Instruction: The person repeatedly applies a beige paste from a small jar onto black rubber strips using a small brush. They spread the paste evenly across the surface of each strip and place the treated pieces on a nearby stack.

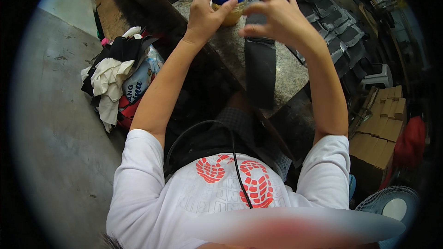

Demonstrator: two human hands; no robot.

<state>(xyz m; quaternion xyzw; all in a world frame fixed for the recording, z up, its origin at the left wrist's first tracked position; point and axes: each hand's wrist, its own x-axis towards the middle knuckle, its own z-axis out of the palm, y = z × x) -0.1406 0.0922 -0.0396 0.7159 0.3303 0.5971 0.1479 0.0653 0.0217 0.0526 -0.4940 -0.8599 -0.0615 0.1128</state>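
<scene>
A round clear jar point(234, 17) with yellowish contents and a blue rim or lid stands at the far edge of a speckled work table point(290, 76). Its top is crusted with whitish and dark stuff. My left hand point(206, 14) grips the jar's upper left side, thumb at the front and fingers over the rim. Just to the right of the jar, my right hand point(275, 18) is held with fingers apart, slightly blurred, and nothing shows in it. Below that hand a flat black strip point(260, 71) lies along the table.
Overlapping black pieces with greyish edges point(341, 27) cover the table's right side. On the left is a heap of cloth scraps and bags point(110, 76). Stacked brown cartons point(376, 138) and a fan point(392, 207) stand at the right. A black cable point(235, 157) crosses my shirt.
</scene>
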